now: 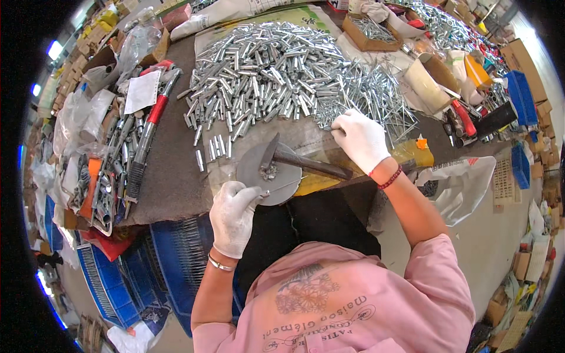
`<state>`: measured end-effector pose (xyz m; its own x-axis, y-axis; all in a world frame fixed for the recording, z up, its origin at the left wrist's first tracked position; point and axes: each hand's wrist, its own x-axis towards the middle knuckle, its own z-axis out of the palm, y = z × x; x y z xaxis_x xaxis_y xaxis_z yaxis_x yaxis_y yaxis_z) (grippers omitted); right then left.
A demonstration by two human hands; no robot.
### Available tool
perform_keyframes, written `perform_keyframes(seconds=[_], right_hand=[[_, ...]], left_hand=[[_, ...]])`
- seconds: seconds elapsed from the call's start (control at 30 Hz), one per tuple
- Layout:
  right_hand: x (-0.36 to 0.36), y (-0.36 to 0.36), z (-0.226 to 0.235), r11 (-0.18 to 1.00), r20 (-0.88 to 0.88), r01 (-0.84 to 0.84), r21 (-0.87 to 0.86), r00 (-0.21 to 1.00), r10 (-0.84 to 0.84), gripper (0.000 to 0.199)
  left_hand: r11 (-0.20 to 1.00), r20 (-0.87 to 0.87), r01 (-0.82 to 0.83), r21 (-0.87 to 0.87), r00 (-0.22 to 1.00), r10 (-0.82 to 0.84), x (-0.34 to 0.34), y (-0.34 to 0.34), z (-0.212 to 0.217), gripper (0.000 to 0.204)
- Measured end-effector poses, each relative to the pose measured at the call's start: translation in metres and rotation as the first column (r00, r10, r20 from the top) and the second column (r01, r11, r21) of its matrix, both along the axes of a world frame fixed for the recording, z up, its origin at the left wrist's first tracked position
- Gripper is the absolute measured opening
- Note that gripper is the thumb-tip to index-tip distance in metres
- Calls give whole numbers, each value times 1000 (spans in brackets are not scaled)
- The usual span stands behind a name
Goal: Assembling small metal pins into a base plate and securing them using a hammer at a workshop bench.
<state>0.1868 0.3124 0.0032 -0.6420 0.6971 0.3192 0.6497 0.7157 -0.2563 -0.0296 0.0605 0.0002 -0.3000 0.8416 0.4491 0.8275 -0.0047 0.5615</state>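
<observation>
My left hand [233, 215], in a white glove, pinches a thin metal pin [279, 187] at the edge of a round grey metal disc [259, 176] on the workbench. A hammer [294, 160] lies across the disc, head on the disc, handle pointing right. My right hand [360, 138], also gloved, rests on a spread of thin metal pins [376, 97] beyond the hammer handle; I cannot tell whether it holds one. A big heap of short silver metal tubes [265, 67] fills the bench behind.
A long red-handled tool [150, 126] and more metal parts lie at the left. Blue crates [176, 259] sit below the bench edge. Cardboard tubes [426, 82], red-handled pliers [462, 117] and a box of pins [371, 29] stand at the right.
</observation>
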Motion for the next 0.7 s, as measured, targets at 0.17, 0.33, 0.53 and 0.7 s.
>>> perform_keyframes(seconds=[0.17,0.33,0.53,0.7], right_hand=[[8,3,1,987,-49,-53,-149,998,46,6],[5,2,10,921,-56,-23,-389,998,2,8],[-12,-49,36,910,-287,-260,-321,943,169,4],[-49,-101,22,848,-312,-490,-200,853,419,9]], left_hand=[[1000,-36,8,18,999,-7,-1,1,2,19],[1000,-27,10,25,1000,-9,-2,0,-1,20],[999,-7,36,32,999,-36,0,1,4,19],[999,-20,22,48,1000,-21,-3,-3,-4,21]])
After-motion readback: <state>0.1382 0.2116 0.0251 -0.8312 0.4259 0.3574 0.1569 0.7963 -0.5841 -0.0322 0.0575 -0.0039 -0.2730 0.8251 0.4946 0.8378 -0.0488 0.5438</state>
